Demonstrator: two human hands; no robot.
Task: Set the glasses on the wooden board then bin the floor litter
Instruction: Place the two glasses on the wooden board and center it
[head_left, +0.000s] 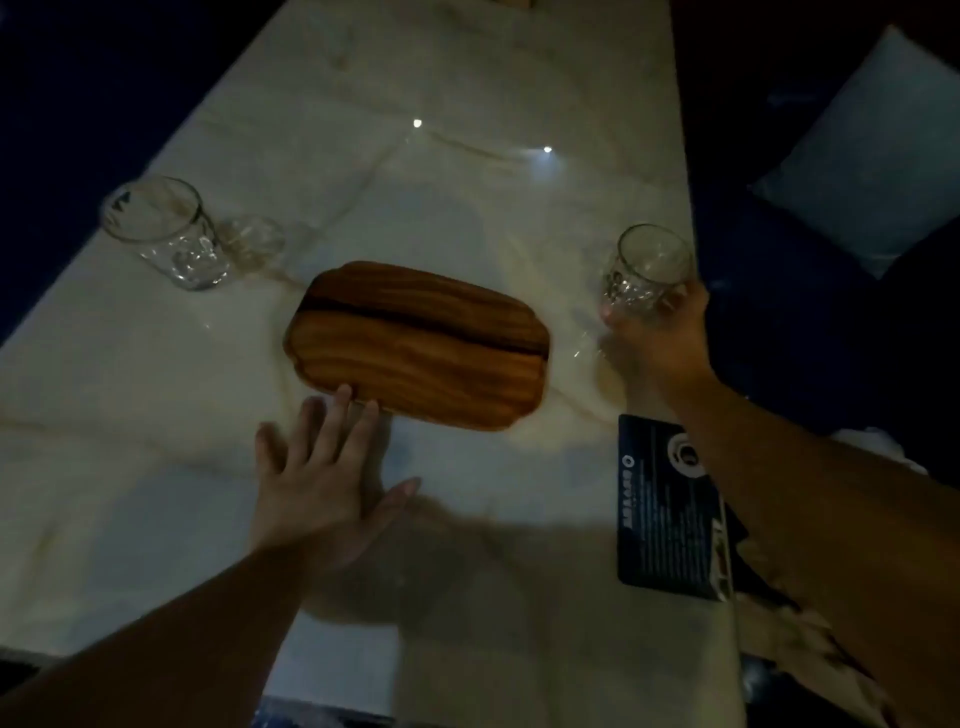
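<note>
A brown wooden board lies in the middle of the pale marble table. One clear glass stands near the table's left edge, apart from both hands. A second clear glass stands by the right edge, and my right hand is wrapped around its lower part. My left hand is flat and spread on the table, its fingertips touching the board's near left edge. No floor litter shows in this dim view.
A dark printed card lies on the table under my right forearm. A pale cushion rests on dark seating to the right. Dark floor or seating borders the table on the left.
</note>
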